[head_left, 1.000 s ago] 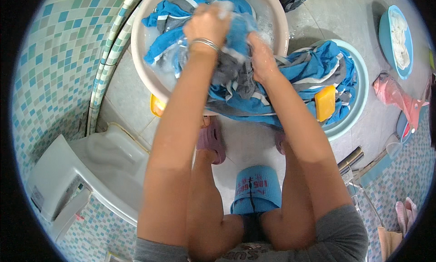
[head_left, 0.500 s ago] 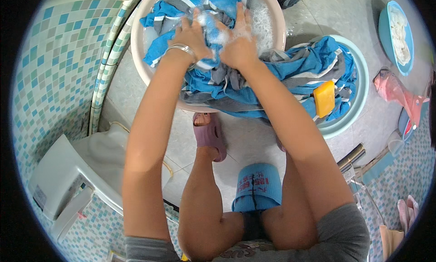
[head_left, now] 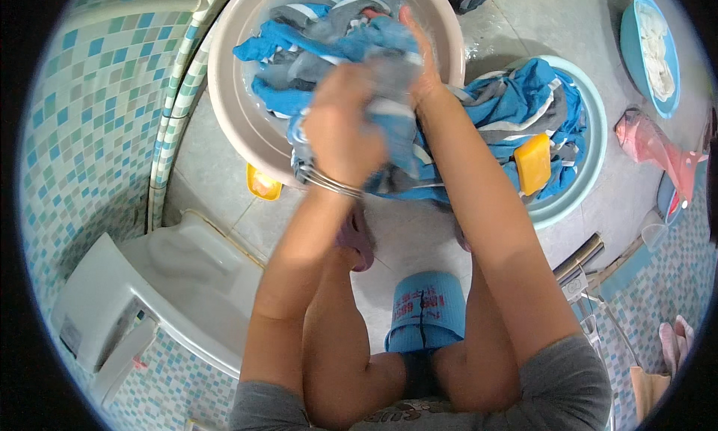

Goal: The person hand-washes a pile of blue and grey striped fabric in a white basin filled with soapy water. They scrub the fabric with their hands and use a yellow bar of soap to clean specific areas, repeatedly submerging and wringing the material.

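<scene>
One left hand, one right hand, grips unclear from here, meet striped cloth; tugging could dislodge the yellow bar at right

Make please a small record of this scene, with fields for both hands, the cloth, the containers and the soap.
Left hand: at the cloth, blurred, grip unclear
Right hand: against the cloth, grip unclear
Cloth: blue, grey and white; partly in basin, partly in tub
Basin: pale, round, with water
Tub: light blue, right of the basin
Soap: yellow bar, on cloth at the tub
</scene>
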Demonstrator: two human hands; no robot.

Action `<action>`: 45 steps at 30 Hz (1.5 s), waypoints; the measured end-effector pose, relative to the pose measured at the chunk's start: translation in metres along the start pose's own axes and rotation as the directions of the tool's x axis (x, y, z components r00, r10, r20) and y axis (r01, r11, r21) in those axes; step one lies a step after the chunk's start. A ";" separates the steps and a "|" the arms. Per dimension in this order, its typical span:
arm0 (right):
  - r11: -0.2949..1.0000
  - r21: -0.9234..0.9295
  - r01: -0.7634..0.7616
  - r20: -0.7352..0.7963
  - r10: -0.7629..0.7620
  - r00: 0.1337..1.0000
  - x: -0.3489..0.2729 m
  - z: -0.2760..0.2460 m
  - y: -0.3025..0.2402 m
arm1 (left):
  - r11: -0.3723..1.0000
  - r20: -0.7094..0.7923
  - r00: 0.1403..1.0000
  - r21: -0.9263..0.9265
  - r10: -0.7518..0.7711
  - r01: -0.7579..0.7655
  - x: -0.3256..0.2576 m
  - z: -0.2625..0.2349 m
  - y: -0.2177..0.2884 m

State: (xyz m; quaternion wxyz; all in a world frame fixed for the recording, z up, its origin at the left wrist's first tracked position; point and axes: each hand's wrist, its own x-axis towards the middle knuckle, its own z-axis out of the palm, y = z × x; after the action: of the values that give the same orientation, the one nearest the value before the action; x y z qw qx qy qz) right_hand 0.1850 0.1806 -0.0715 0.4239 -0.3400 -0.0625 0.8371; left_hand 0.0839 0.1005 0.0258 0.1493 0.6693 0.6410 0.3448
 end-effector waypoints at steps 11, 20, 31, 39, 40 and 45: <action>0.962 -0.267 -0.059 -0.138 0.022 0.990 -0.049 0.011 0.011 | 0.813 0.074 0.898 0.464 -0.433 0.353 0.053 0.036 -0.084; 0.017 -0.998 0.054 0.025 -0.712 0.702 -0.047 0.025 -0.040 | 0.920 0.188 0.906 0.185 -0.379 0.346 -0.024 -0.055 -0.092; -0.232 -0.901 0.367 0.434 -0.484 0.760 -0.036 0.038 0.063 | 0.840 0.244 0.816 -0.007 -0.524 0.542 -0.024 -0.002 -0.176; 0.958 -0.280 -0.061 -0.129 0.025 0.991 -0.018 0.018 0.021 | 0.976 0.017 0.977 -0.054 -0.212 0.213 -0.038 -0.004 -0.007; 0.974 -0.197 -0.113 -0.113 0.091 0.989 -0.024 0.022 0.017 | 0.982 0.032 0.982 -0.011 -0.186 0.187 -0.038 -0.004 0.014; 0.990 0.085 -0.113 0.034 0.111 0.993 -0.032 -0.015 0.035 | 0.957 -0.307 0.943 0.210 -0.130 0.200 -0.014 0.043 0.006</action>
State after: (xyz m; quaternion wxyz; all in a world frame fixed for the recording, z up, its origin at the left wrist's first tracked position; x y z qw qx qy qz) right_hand 0.1842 0.1310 -0.0805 0.3896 -0.3121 -0.0129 0.8664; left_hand 0.1176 0.0963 -0.0050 0.0011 0.5682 0.7466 0.3461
